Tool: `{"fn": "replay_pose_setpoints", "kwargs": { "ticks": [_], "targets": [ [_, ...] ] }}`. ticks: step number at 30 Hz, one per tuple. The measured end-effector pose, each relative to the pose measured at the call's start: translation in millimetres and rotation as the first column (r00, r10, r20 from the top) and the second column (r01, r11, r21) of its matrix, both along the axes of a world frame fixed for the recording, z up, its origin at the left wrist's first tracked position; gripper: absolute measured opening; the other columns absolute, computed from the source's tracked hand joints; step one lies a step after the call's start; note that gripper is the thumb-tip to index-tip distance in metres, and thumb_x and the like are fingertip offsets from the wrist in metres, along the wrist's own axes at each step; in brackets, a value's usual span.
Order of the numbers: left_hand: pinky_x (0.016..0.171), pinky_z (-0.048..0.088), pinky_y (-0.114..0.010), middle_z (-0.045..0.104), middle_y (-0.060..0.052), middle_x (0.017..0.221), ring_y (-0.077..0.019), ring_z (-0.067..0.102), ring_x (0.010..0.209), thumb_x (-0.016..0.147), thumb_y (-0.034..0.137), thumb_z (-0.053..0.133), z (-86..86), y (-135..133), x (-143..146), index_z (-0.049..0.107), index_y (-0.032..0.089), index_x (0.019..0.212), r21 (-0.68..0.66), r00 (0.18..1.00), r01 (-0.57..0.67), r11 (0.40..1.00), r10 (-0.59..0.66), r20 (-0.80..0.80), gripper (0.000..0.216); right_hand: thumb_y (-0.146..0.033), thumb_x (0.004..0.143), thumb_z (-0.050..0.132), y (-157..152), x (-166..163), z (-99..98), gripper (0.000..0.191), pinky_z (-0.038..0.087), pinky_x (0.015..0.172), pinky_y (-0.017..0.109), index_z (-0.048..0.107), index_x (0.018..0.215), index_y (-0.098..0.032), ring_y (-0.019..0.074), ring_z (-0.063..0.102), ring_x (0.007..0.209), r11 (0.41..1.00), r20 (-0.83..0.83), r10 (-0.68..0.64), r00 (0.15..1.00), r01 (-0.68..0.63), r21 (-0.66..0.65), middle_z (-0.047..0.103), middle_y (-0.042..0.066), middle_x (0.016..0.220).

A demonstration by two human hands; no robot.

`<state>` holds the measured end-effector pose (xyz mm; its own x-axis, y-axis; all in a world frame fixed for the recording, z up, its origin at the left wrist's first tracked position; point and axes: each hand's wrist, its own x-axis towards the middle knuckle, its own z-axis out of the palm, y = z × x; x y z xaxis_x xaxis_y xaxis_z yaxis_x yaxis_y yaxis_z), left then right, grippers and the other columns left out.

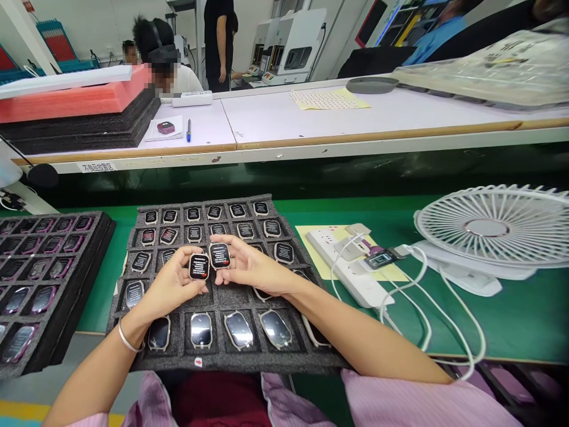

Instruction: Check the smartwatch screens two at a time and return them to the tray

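My left hand (pixel 171 284) pinches a small smartwatch body (pixel 199 267) with a lit dark screen. My right hand (pixel 249 267) holds a second watch body (pixel 220 255) right beside it, screen up. Both hands hover over the middle of a dark grey foam tray (pixel 222 356) whose pockets hold several more watch bodies, some with lit screens at the far rows and blank ones (pixel 239 329) in the near row. A metal bangle sits on my left wrist.
A second foam tray (pixel 66 296) of pinkish watch bodies lies at the left. To the right are a white power strip (pixel 344 267) with cables, a watch on a charger (pixel 380 259) and a white desk fan (pixel 493 228). People work behind the far bench.
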<state>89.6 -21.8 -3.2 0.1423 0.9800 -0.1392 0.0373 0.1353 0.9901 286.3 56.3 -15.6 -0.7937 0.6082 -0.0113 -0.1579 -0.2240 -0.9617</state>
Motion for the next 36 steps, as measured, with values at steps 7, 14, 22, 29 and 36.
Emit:
{"fn": "replay_pose_setpoints", "kwargs": {
  "ticks": [7, 14, 22, 29, 36],
  "targets": [
    [0.092, 0.045, -0.045, 0.054, -0.006, 0.104, -0.0257, 0.052, 0.1, 0.07, 0.023, 0.07, 3.3, -5.8, -8.2, 0.055, 0.02, 0.1, 0.18, 0.674, 0.298, 0.937, -0.073, -0.735, 0.033, -0.016, 0.078, 0.066, -6.5, 15.1, 9.4, 0.043, 0.052, 0.08, 0.039, 0.055, 0.119, -0.019, 0.0209, 0.061, 0.088, 0.683, 0.433, -0.163, 0.886, -0.216, 0.698, 0.057, 0.006, 0.099],
    [0.094, 0.043, -0.047, 0.053, -0.008, 0.107, -0.029, 0.047, 0.103, 0.074, 0.037, 0.073, 9.5, -6.7, -11.8, 0.06, 0.019, 0.108, 0.137, 0.502, 0.357, 0.924, -0.066, -0.862, 0.041, -0.035, 0.076, 0.076, -10.4, 20.1, 22.8, 0.049, 0.043, 0.092, 0.05, 0.064, 0.119, -0.016, 0.0339, 0.053, 0.109, 0.409, 0.601, -0.285, 0.747, -0.472, 0.781, 0.057, 0.015, 0.117],
    [0.092, 0.042, -0.042, 0.059, -0.008, 0.096, -0.0266, 0.05, 0.098, 0.087, 0.038, 0.062, 29.6, 17.6, 36.9, 0.069, 0.02, 0.1, 0.202, 0.464, 0.512, 0.835, -0.071, -0.883, 0.023, -0.044, 0.094, 0.052, 0.3, 93.0, 69.3, 0.03, 0.043, 0.077, 0.034, 0.069, 0.091, -0.019, 0.0244, 0.065, 0.087, 0.382, 0.477, -0.553, 0.683, -0.301, 0.874, 0.07, 0.009, 0.091],
    [0.088, 0.043, -0.047, 0.062, -0.017, 0.096, -0.0351, 0.053, 0.098, 0.078, 0.043, 0.071, 5.0, 40.5, 99.1, 0.068, 0.013, 0.087, 0.15, 0.335, 0.541, 0.828, -0.048, -0.941, 0.032, -0.038, 0.091, 0.059, -6.5, 122.7, 24.8, 0.028, 0.04, 0.058, 0.031, 0.067, 0.075, -0.017, 0.0248, 0.067, 0.072, 0.435, 0.646, -0.686, 0.334, -0.524, 0.733, 0.069, 0.01, 0.082],
    [0.085, 0.042, -0.044, 0.063, -0.009, 0.09, -0.0313, 0.056, 0.095, 0.071, 0.022, 0.074, 8.8, 32.1, 108.2, 0.057, 0.019, 0.078, 0.171, 0.482, 0.499, 0.85, -0.108, -0.869, 0.018, -0.026, 0.085, 0.064, -21.5, 113.9, 10.0, 0.01, 0.042, 0.063, 0.03, 0.058, 0.088, -0.018, 0.0248, 0.066, 0.08, 0.429, 0.631, -0.655, 0.416, -0.482, 0.764, 0.067, 0.009, 0.091]
  ]
}}
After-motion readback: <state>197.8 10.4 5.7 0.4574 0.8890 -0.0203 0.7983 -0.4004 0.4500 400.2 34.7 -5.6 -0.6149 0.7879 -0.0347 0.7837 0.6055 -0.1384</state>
